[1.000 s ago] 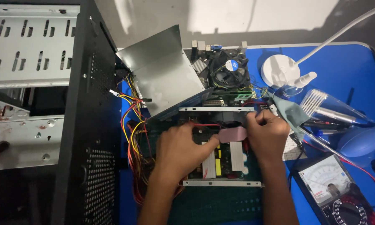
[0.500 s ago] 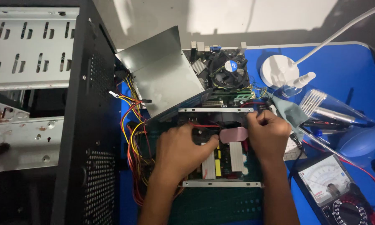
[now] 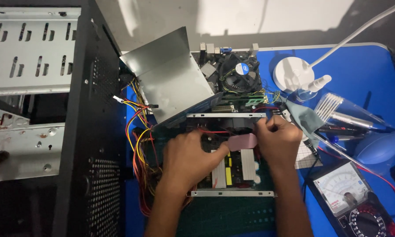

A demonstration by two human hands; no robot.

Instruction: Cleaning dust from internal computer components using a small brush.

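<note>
An opened power supply (image 3: pixel 232 193) lies on the blue table, its green circuit board with a yellow part and grey heat sinks exposed. A small pink block (image 3: pixel 242 141) sits just above the board. My right hand (image 3: pixel 278 140) pinches its right end. My left hand (image 3: pixel 188 158) rests over the board's left side, fingers curled, thumb against the block's left end. A bundle of red, yellow and black wires (image 3: pixel 138 145) runs out of the supply's left side.
A black computer case (image 3: pixel 83 131) stands open at left. The supply's bent metal cover (image 3: pixel 171 79) leans behind it, beside a motherboard with a cooler fan (image 3: pixel 239 72). To the right are a white lamp base (image 3: pixel 292 72), a spray bottle, brushes, a blue air blower (image 3: pixel 377 147) and an analog multimeter (image 3: pixel 346 193).
Hardly anything differs; both hands stay on the pink block over the board, with only slight shifts of the fingers.
</note>
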